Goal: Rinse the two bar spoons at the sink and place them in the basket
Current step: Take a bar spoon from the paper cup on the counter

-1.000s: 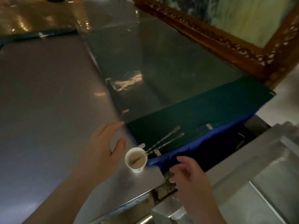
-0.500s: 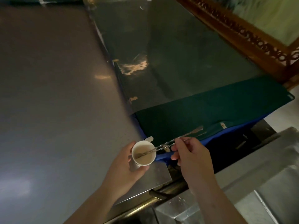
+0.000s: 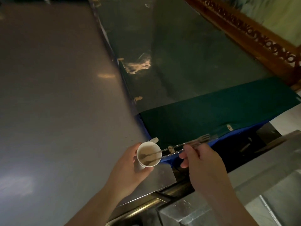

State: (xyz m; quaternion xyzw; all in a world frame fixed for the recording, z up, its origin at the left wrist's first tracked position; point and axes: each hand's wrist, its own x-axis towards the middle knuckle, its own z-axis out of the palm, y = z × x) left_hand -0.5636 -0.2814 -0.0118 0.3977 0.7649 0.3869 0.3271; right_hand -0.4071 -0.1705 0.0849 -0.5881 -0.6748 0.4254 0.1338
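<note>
Gripping the cup (image 3: 148, 154), left hand (image 3: 128, 170); right hand (image 3: 201, 162) pinches both spoons (image 3: 172, 148).

Two bare hands are in view: one left hand (image 3: 128, 170) and one right hand (image 3: 201, 162). There is one small white paper cup (image 3: 148, 154), and two twisted metal bar spoons (image 3: 179, 146) lie side by side with their bowls inside it. Around them are one grey steel counter (image 3: 53, 101), one glass-topped surface (image 3: 187, 59), one dark green cloth (image 3: 211, 118), one blue cloth (image 3: 172, 159) beneath it, and one carved wooden frame (image 3: 254, 35).
</note>
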